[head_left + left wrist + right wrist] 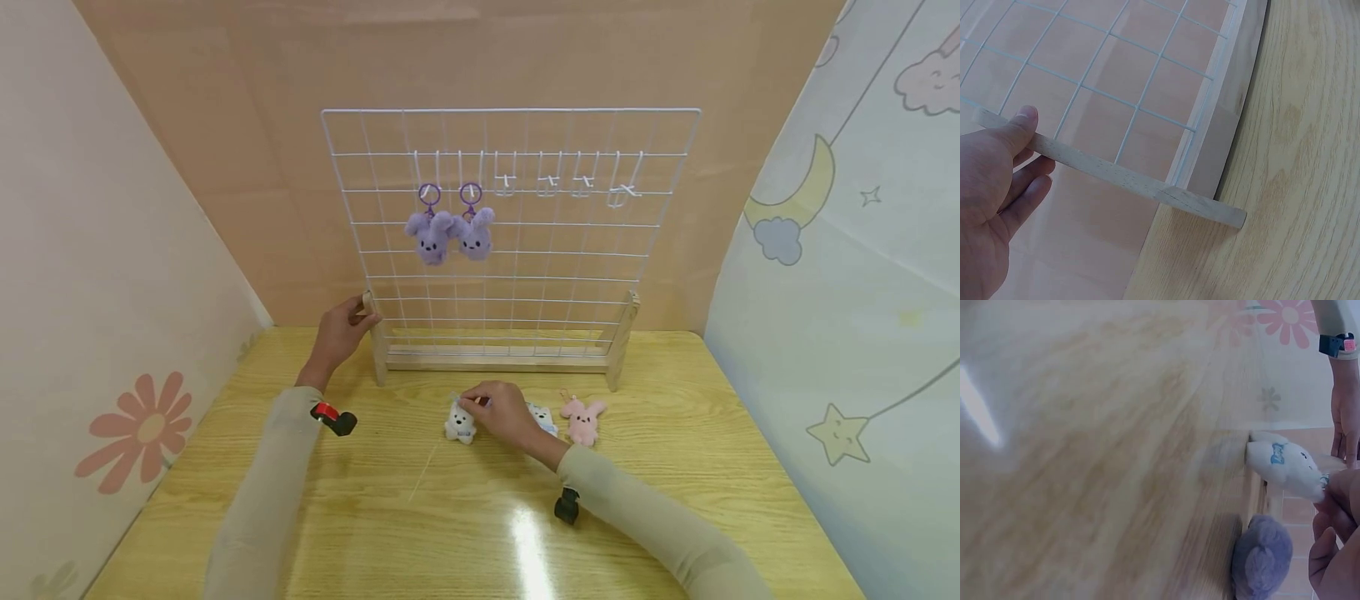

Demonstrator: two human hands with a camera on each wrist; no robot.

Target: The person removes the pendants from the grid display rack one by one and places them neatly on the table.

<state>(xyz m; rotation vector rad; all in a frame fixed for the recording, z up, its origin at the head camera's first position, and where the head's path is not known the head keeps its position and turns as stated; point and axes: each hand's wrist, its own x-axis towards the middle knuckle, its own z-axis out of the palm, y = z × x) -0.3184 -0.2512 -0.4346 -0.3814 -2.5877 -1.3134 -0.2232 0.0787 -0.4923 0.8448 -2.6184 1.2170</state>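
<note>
My left hand (341,333) grips the left wooden upright (1110,172) of a white wire grid rack (517,254), thumb on one side and fingers on the other. At the table's middle, my right hand (504,410) pinches a small white plush keychain (460,423) by its top end. That plush wears a blue bow (1278,454) and stays at the tabletop. A greyish-purple plush (1262,557) lies near this hand in the right wrist view; the hand hides it in the head view. Partly behind the right hand is another white plush (542,418), with a pink plush (582,420) beyond it.
Two purple plush keychains (430,237) hang by their rings from hooks on the rack's left half. Several bare white hooks (550,179) line up to their right. A wooden crossbar (498,362) joins the rack's feet on the wood-grain table (375,517). Patterned panels stand at both sides.
</note>
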